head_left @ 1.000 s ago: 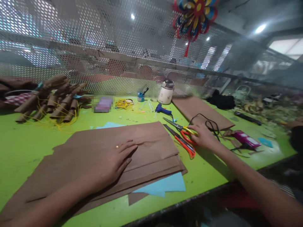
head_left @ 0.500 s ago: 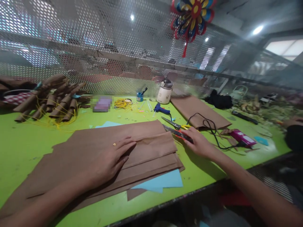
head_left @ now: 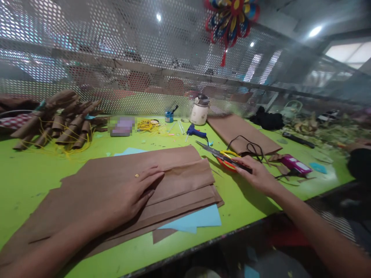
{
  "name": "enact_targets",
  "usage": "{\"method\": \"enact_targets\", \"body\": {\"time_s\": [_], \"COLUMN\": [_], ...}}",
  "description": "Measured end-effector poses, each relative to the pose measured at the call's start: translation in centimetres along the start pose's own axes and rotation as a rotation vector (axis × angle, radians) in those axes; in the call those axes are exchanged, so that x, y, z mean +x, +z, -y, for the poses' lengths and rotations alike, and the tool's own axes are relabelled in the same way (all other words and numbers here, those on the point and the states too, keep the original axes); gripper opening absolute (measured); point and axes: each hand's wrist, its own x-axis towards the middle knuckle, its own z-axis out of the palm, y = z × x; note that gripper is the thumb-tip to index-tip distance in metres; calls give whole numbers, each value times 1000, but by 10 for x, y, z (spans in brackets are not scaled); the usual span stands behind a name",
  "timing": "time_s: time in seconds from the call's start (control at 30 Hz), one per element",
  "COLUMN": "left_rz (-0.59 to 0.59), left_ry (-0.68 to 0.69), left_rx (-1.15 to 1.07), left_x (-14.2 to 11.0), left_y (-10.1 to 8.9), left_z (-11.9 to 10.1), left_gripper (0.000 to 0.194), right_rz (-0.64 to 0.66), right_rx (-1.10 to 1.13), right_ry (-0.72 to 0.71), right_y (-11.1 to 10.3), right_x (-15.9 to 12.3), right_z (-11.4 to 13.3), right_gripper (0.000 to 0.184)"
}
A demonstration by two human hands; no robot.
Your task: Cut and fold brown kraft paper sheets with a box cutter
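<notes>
My left hand (head_left: 130,197) lies flat, fingers spread, on a stack of brown paper sheets (head_left: 179,173) on the green table (head_left: 26,173); a ring shows on one finger. A light blue sheet (head_left: 199,220) pokes out from under the stack's near right corner. My right hand (head_left: 256,177) is to the right of the stack, fingers curled on the red-handled scissors (head_left: 227,164). These lie against a second, yellow-handled pair (head_left: 216,151). Exactly which part of the red pair the fingers grip is unclear.
A blue glue gun (head_left: 197,133), white jar (head_left: 199,112) and small blue pot (head_left: 169,116) stand at the back. Rolled brown paper tubes (head_left: 63,123) lie back left. Another brown sheet (head_left: 240,133), black cord (head_left: 249,146) and pink object (head_left: 294,164) are on the right. A perforated metal screen (head_left: 116,58) walls the far side.
My right hand went from the yellow handles to the red-handled scissors, closed on them and drew them right, up against the yellow pair. My left hand stayed on the paper.
</notes>
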Motion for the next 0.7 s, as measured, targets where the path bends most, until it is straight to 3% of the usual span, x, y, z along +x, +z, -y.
{"method": "enact_targets", "body": {"time_s": [0.2,0.37,0.57,0.7], "left_rz": [-1,27,41,59], "left_ry": [2,-11,78,155], "left_rx": [2,46,149,232], "left_x": [1,4,9,18], "left_y": [-2,2,2,-8], "left_z": [-1,0,-3,-19], "left_gripper": [45,46,45,38], "right_rz": [287,476,493,447], "right_rx": [178,177,135,85], "right_ry": [-186,-204,-234,-249], "right_y": [-7,-23,-24,-19], "right_x": [-2,-4,-3,-1], "right_z": [14,1,-4,4], "right_gripper": [35,36,35,33]}}
